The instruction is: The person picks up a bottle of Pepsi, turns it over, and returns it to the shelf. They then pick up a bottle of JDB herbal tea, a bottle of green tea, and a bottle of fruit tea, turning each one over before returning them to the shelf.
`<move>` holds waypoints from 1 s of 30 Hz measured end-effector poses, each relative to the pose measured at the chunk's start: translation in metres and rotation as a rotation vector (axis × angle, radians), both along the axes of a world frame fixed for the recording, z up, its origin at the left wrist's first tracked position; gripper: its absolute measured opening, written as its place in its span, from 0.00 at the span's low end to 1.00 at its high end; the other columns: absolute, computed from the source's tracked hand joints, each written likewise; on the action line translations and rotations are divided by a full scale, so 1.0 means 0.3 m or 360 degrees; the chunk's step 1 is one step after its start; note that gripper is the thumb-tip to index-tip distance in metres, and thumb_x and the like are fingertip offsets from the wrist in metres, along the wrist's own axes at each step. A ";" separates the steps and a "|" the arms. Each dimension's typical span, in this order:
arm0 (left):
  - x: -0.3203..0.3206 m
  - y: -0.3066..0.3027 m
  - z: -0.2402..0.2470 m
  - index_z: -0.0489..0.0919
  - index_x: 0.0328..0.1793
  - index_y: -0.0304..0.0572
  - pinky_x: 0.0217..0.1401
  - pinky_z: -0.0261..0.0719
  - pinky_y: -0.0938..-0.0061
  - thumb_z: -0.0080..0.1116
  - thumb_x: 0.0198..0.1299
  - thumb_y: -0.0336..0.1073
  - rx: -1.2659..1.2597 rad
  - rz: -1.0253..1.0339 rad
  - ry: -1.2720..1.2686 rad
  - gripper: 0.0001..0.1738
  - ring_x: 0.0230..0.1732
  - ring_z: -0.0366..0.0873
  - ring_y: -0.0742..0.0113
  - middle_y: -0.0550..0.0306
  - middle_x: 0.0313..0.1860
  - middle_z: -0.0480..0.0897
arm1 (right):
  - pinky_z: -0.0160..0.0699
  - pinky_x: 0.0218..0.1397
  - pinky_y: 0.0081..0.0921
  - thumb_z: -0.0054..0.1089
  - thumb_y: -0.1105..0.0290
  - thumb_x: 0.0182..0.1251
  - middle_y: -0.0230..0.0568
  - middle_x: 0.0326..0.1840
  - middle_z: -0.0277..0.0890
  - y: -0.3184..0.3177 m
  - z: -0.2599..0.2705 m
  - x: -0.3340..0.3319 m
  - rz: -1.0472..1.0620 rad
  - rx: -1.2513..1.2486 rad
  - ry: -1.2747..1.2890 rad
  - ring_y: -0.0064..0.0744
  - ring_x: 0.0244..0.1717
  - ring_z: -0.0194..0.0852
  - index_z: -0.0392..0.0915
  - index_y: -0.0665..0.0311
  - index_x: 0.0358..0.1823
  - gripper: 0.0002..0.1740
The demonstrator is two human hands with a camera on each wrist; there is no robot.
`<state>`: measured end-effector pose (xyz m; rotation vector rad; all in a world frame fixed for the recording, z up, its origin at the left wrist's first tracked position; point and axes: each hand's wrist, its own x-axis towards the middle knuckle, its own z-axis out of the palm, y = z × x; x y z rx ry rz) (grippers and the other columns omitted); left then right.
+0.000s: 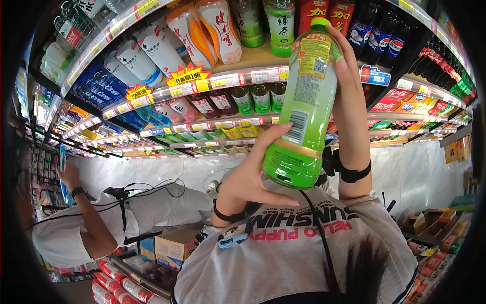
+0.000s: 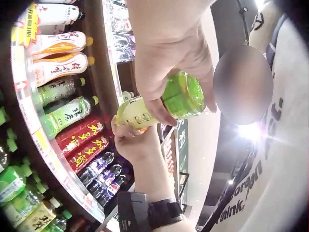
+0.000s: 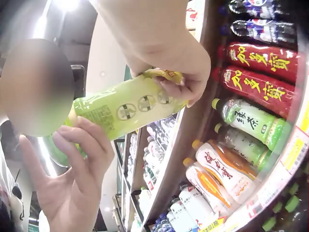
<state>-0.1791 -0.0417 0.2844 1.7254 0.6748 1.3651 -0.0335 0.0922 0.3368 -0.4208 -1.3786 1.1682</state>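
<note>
The left hand [image 1: 249,181] grips the bottle [image 1: 310,104] near its base; above those fingers, the raised right hand [image 1: 345,68] clasps its neck.

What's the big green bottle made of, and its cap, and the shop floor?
The bottle is probably shiny plastic: its green base glints and looks see-through. The cap is likely hard plastic, smooth and solid green. The floor may be polished tile or stone: pale, glossy, grey-streaked.
</note>
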 end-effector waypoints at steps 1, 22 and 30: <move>0.011 -0.003 -0.004 0.49 0.70 0.40 0.65 0.54 0.69 0.78 0.29 0.34 0.0011 0.0031 -0.0089 0.62 0.64 0.59 0.62 0.50 0.61 0.62 | 0.51 0.64 0.25 0.47 0.56 0.64 0.41 0.59 0.63 0.002 -0.003 0.001 0.0055 -0.0043 0.0006 0.29 0.62 0.56 0.60 0.60 0.64 0.29; -0.009 0.040 0.165 0.38 0.72 0.41 0.67 0.57 0.62 0.73 0.31 0.24 0.0392 0.0083 0.0018 0.65 0.71 0.48 0.57 0.48 0.72 0.46 | 0.71 0.52 0.23 0.34 0.44 0.68 0.40 0.47 0.74 -0.132 0.084 -0.067 0.0370 -0.0728 0.0075 0.27 0.47 0.73 0.69 0.65 0.53 0.31; -0.017 0.058 0.105 0.39 0.72 0.38 0.69 0.46 0.62 0.77 0.27 0.40 -0.0016 0.0004 -0.0290 0.69 0.72 0.46 0.54 0.47 0.71 0.47 | 0.67 0.57 0.29 0.36 0.48 0.69 0.43 0.55 0.66 0.009 0.004 -0.072 0.0362 -0.0589 0.0573 0.33 0.55 0.66 0.57 0.63 0.62 0.30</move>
